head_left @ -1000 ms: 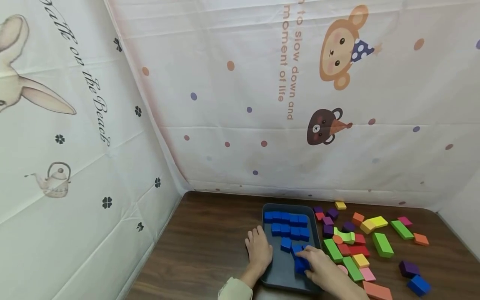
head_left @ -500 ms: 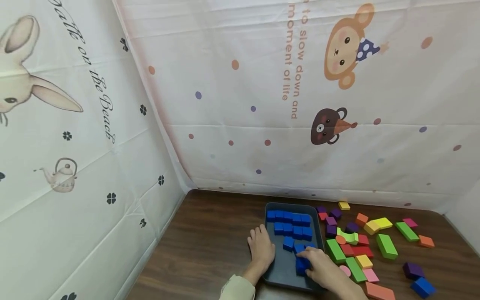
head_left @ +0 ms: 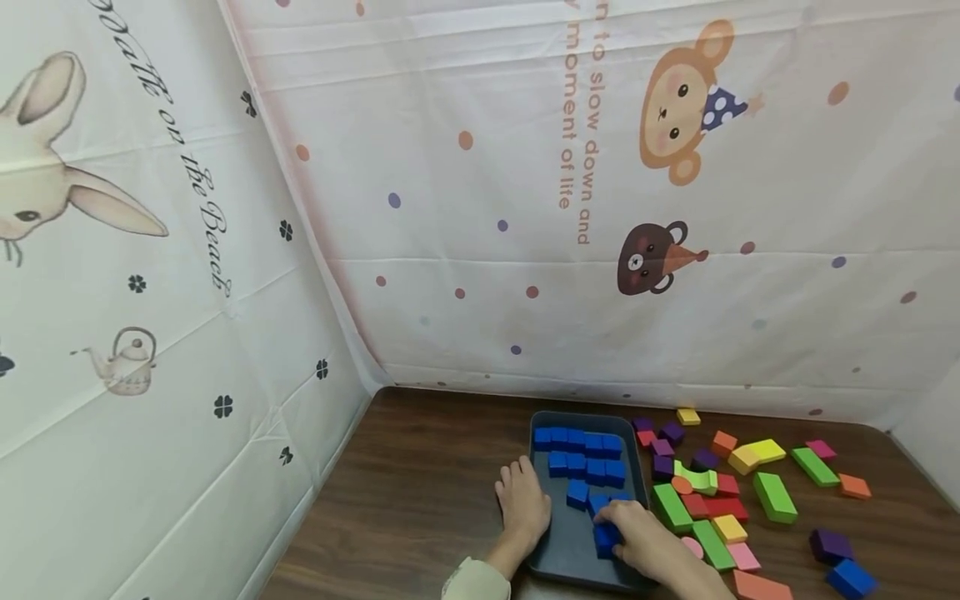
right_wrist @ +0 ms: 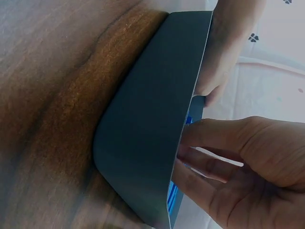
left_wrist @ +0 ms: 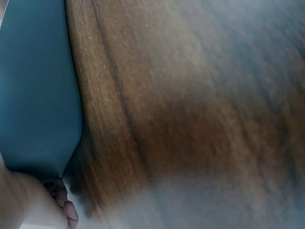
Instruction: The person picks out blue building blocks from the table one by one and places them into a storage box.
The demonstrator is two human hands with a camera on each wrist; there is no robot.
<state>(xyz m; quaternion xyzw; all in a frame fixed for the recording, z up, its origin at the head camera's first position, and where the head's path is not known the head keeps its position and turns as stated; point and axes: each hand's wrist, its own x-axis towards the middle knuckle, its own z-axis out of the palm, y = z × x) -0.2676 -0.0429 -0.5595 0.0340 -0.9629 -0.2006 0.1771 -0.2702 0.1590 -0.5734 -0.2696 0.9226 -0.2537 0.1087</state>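
A dark grey tray [head_left: 555, 550] holds several blue cube blocks [head_left: 576, 493], the far ones standing in two rows. My left hand [head_left: 523, 507] holds the tray's left side, with fingers hanging over the outside of the rim; in the left wrist view its fingertips [left_wrist: 70, 211] are by the tray wall. Inside the near right part of the tray, my right hand [head_left: 643, 537] pinches a blue block [head_left: 604, 542] between thumb and fingers. In the right wrist view the tray wall [right_wrist: 147, 109] hides most of that block and the fingertips.
To the right of the tray lie several loose blocks: green [head_left: 775, 497], purple [head_left: 831, 546], yellow [head_left: 767, 451], red [head_left: 726, 508] and pink [head_left: 742, 556]. One blue block [head_left: 852, 578] lies at the near right. Printed cloth walls [head_left: 450, 208] enclose the wooden table [head_left: 405, 467].
The head view has shifted slightly. Both hands stay where they were on and in the tray, and the blocks keep nearly the same places.
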